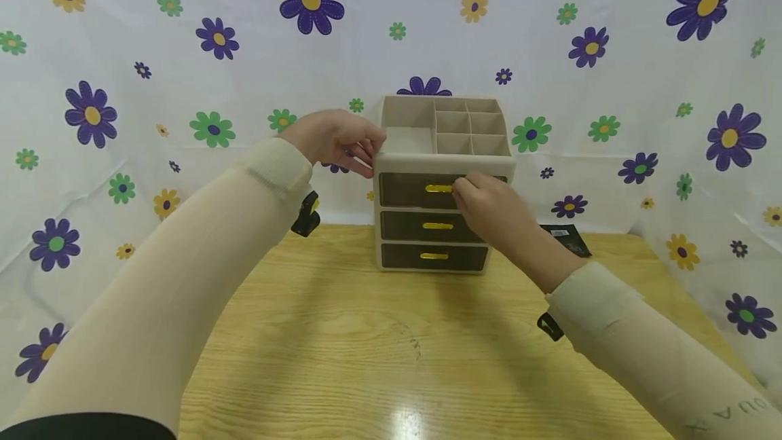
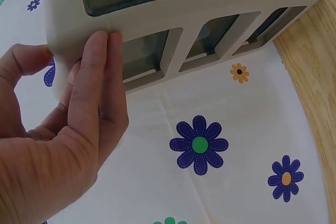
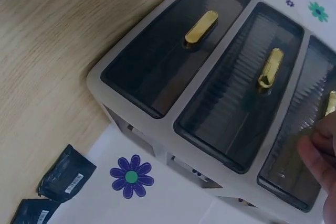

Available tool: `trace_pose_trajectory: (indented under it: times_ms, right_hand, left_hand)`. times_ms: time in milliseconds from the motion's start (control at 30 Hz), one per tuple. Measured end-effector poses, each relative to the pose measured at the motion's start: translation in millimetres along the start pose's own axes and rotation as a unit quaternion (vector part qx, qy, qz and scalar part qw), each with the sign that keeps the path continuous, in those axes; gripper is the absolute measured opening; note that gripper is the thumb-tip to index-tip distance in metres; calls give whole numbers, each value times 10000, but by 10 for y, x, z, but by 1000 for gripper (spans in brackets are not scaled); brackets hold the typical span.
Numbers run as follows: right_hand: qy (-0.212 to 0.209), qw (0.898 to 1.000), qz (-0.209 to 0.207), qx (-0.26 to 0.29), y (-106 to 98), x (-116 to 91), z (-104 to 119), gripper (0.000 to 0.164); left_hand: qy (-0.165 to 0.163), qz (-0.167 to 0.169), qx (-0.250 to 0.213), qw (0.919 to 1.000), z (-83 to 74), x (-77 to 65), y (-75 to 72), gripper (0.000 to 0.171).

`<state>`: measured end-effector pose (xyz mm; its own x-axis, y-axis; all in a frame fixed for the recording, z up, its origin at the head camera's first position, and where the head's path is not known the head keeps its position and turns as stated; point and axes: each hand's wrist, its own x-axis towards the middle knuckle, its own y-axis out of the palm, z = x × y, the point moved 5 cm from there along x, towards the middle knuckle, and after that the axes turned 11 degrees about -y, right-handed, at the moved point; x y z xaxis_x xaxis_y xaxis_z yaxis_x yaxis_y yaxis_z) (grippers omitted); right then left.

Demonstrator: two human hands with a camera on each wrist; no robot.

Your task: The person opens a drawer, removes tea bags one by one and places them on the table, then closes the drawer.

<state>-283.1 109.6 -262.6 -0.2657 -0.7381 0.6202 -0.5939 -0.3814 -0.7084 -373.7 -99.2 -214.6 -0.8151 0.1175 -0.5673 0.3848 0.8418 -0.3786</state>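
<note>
A beige desktop drawer organizer (image 1: 444,164) stands upright against the flowered cloth, with three dark see-through drawers and gold handles. My left hand (image 1: 338,139) grips its upper left edge; in the left wrist view, the thumb (image 2: 32,60) touches the top corner and the fingers (image 2: 95,72) lie along the side. At the top drawer (image 1: 403,189), my right hand (image 1: 491,206) pinches the right end of the gold handle (image 1: 438,189); its fingertips partly hide the handle in the right wrist view. All three drawers look pushed in.
Behind the organizer's right side lie small black packets (image 3: 68,174) with barcode labels. A wooden table (image 1: 366,345) extends in front. The flowered cloth (image 1: 244,87) hangs behind and at the right. The organizer's top has several bare compartments (image 1: 453,122).
</note>
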Motion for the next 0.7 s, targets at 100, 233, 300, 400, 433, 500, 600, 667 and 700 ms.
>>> trace_pose_trajectory:
  times_ms: [100,233,300,400,433,500,600,667,700]
  right_hand:
    - [123,9998,-62,-160,31,10,-9,7]
    - [-41,9991,-293,-292,74,-56,80,9]
    - [-190,9989,-281,-328,151,-107,143,9]
    - [-362,9981,9,-502,310,-175,223,11]
    - [-404,9973,116,-602,359,-194,244,11]
    - [-484,9949,285,-834,440,-224,277,12]
    - [-633,9909,418,-1109,522,-252,311,13]
    - [-746,9886,417,-1237,560,-257,323,13]
    - [-799,9876,409,-1284,571,-253,327,13]
  left_hand:
    - [2,5,-13,10000,0,-3,-7,35]
    - [-21,33,-51,10000,4,-3,-5,35]
    - [-19,26,-52,10000,6,-5,-7,35]
    - [-22,-7,-94,10000,13,-7,-11,36]
    - [-19,-10,-107,9999,15,-8,-10,36]
    - [-7,-5,-111,9999,17,-12,-3,37]
    - [-9,10,-124,9999,14,-16,6,37]
    - [-13,19,-113,9999,9,-22,6,37]
    - [-21,21,-120,9999,5,-24,3,37]
